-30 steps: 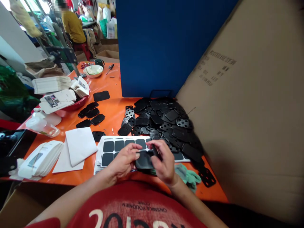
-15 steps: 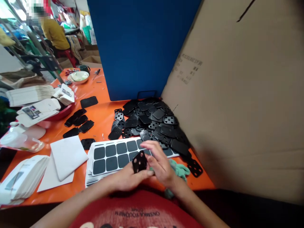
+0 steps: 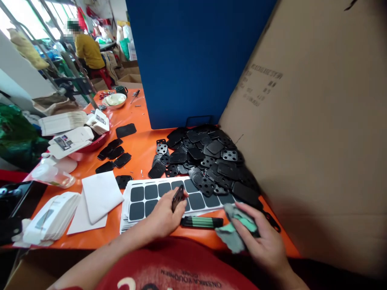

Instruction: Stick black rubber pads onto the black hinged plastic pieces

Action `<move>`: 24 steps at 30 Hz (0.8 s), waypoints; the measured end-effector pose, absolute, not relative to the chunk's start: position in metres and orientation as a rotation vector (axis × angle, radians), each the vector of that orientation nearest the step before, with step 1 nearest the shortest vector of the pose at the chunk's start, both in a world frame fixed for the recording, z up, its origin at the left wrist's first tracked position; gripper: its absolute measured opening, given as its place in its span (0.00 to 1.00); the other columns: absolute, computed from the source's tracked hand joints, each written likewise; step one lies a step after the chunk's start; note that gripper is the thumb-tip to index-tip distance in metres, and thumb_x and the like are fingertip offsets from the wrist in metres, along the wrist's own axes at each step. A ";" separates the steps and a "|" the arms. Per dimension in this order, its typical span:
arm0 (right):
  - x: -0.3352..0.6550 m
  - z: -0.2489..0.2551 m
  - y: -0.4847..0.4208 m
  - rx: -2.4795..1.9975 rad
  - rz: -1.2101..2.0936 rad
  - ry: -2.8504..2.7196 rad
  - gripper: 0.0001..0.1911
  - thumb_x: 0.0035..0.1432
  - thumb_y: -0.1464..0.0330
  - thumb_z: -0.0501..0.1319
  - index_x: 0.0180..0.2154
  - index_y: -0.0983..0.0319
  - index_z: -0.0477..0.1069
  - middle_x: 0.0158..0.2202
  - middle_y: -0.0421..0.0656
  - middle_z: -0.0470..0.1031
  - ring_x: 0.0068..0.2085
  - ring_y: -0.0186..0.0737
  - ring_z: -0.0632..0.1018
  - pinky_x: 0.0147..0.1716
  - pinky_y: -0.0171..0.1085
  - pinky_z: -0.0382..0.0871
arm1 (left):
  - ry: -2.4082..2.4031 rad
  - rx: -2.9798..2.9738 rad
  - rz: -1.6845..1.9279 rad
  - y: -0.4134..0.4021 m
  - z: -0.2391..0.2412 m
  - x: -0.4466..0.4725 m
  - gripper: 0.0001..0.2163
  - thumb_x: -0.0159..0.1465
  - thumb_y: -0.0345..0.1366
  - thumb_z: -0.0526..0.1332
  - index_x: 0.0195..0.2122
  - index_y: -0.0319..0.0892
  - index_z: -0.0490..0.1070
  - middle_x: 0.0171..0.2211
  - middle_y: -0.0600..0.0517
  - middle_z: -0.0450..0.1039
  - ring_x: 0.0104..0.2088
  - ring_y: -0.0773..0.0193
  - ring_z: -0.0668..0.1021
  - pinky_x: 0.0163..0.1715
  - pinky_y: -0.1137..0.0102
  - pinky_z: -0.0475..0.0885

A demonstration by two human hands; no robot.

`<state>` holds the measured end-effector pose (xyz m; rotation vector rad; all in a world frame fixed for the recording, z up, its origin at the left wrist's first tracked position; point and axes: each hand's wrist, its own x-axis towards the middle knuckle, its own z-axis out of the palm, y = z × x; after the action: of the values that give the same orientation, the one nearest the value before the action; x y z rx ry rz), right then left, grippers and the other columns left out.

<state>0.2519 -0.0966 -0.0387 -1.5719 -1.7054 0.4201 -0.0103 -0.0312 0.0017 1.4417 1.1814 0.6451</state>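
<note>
My left hand (image 3: 165,214) grips a black plate with holes (image 3: 177,197), turned nearly edge-on, above a stack of white sheets with dark rounded squares (image 3: 137,194). In my right hand (image 3: 264,237) is a crumpled green cloth (image 3: 234,229), held at the right front of the table. Between the two hands lies a green and black stick-shaped tool (image 3: 202,222), whose exact kind I cannot make out. Behind the sheets rises a heap of black plates (image 3: 196,155), some with holes and some smooth; a few overlap the sheets' far right corner.
A blue panel (image 3: 199,60) stands behind the heap, and a cardboard wall (image 3: 317,141) closes off the right. Leftward on the orange table (image 3: 137,153) are loose black plates (image 3: 122,160), white papers (image 3: 101,197), bundled cards (image 3: 53,217) and a clear bottle (image 3: 53,176). A person sits far back.
My right hand has left the plate, moved right and picked up the green cloth. The plate stays in my left hand, now turned edge-on. The green and black tool has come into sight.
</note>
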 end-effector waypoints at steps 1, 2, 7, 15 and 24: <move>0.238 -0.021 -0.091 -1.523 0.437 -1.666 0.18 0.61 0.66 0.60 0.53 0.53 0.66 0.44 0.47 0.76 0.39 0.49 0.80 0.38 0.45 0.77 | 1.241 1.580 0.611 -0.032 0.002 -0.010 0.09 0.65 0.39 0.53 0.43 0.44 0.68 0.36 0.48 0.69 0.39 0.57 0.70 0.44 0.63 0.63; 0.225 -0.005 -0.086 -1.384 0.480 -1.699 0.16 0.61 0.66 0.60 0.51 0.54 0.68 0.42 0.46 0.76 0.38 0.46 0.79 0.37 0.42 0.77 | 1.286 1.715 0.559 -0.032 0.002 -0.009 0.09 0.65 0.38 0.52 0.44 0.44 0.67 0.38 0.46 0.70 0.41 0.55 0.70 0.46 0.61 0.63; 0.172 0.026 -0.060 -0.833 0.600 -1.915 0.16 0.58 0.73 0.61 0.49 0.57 0.71 0.36 0.44 0.74 0.34 0.40 0.75 0.33 0.38 0.74 | 1.354 2.181 0.161 -0.035 0.004 -0.006 0.14 0.62 0.35 0.54 0.49 0.38 0.66 0.41 0.41 0.69 0.42 0.49 0.69 0.45 0.55 0.63; 0.163 -0.007 -0.052 -0.969 0.624 -1.933 0.08 0.61 0.70 0.58 0.40 0.59 0.75 0.30 0.43 0.70 0.30 0.39 0.73 0.28 0.37 0.71 | 1.360 2.159 0.128 -0.043 0.013 -0.006 0.13 0.56 0.31 0.56 0.44 0.40 0.65 0.41 0.42 0.69 0.42 0.50 0.69 0.45 0.56 0.63; 0.239 -0.019 -0.057 -1.327 0.546 -1.879 0.07 0.62 0.66 0.61 0.42 0.57 0.76 0.34 0.43 0.76 0.34 0.39 0.78 0.32 0.36 0.72 | 0.780 1.033 0.526 -0.035 -0.009 -0.010 0.13 0.62 0.39 0.58 0.47 0.40 0.67 0.26 0.54 0.69 0.30 0.64 0.70 0.37 0.67 0.64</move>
<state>0.2395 -0.0566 -0.0191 -1.3266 -1.8788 0.5456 -0.0102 -0.0355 -0.0092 1.0330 0.7802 0.5260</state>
